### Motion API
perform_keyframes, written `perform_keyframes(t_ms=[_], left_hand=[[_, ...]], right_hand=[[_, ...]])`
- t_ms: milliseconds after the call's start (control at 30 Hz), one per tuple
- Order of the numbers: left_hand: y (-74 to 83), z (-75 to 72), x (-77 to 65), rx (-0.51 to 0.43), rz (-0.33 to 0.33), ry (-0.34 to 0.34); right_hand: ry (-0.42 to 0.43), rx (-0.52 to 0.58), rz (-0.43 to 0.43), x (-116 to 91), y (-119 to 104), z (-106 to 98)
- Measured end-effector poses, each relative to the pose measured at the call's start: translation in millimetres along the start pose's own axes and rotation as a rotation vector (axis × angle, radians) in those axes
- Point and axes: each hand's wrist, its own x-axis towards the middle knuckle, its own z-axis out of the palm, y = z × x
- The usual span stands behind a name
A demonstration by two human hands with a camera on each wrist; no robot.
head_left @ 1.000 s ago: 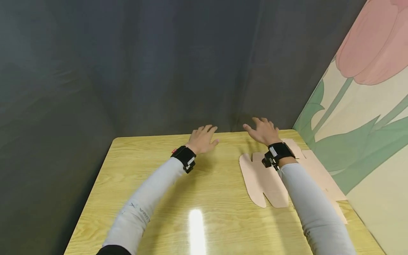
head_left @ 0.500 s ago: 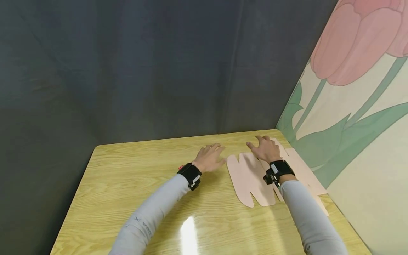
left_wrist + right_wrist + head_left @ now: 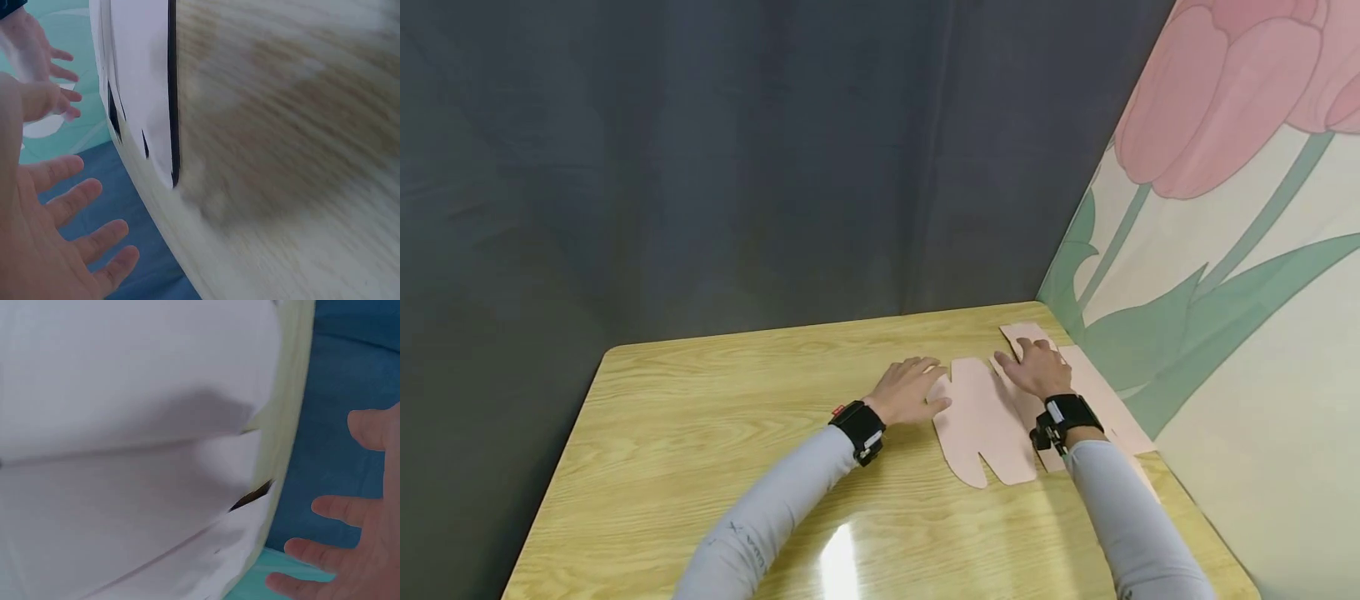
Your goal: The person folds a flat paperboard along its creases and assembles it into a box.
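The left hand (image 3: 909,392) hovers by the pink sheets (image 3: 983,417) on the surface (image 3: 715,425); the right hand (image 3: 1038,369) hangs over them. Both grips are released.

The table (image 3: 715,417) looks glossy and wood-grained; the cutouts (image 3: 988,417), matt card.

Dark blue-grey curtain (image 3: 760,167), faint vertical folds, spans 9 to 1 o'clock. Pale wall (image 3: 1292,417) at 3 o'clock, bearing pink tulips (image 3: 1236,100) toward 2 o'clock, green leaves (image 3: 1157,337) lower down; meets curtain along slanting edge. Yellow wood-grain table (image 3: 700,417) at 6 o'clock, far corners rounded, far edge along curtain. White glare (image 3: 838,562) on table near 6 o'clock.
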Motion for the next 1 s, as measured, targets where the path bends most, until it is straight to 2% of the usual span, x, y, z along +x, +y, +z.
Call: perform_keyframes(t_ms=[233,333,467,633,867,1000], left_hand=[[16.9,19.4,-1.7,0.084,0.090,-0.048],[17.3,28.1,-9.2,0.046,0.116,-0.101],[15.1,34.9,-20.4,0.013,0.114,-0.164],[16.1,35.0,-28.3,0.040,0.104,-0.191],[23.7,32.7,-35.9,0.053,0.089,-0.191],[27.8,34.3,-43.1,0.059,0.074,-0.183]], right_hand=[[-0.036,0.004,0.105,-14,26,9],[-0.020,0.001,0.123,-20,32,15],[-0.004,-0.009,0.166,-27,37,21],[-0.011,-0.017,0.217,-32,37,27],[0.003,-0.027,0.217,-40,35,29],[-0.017,-0.039,0.185,-43,32,29]])
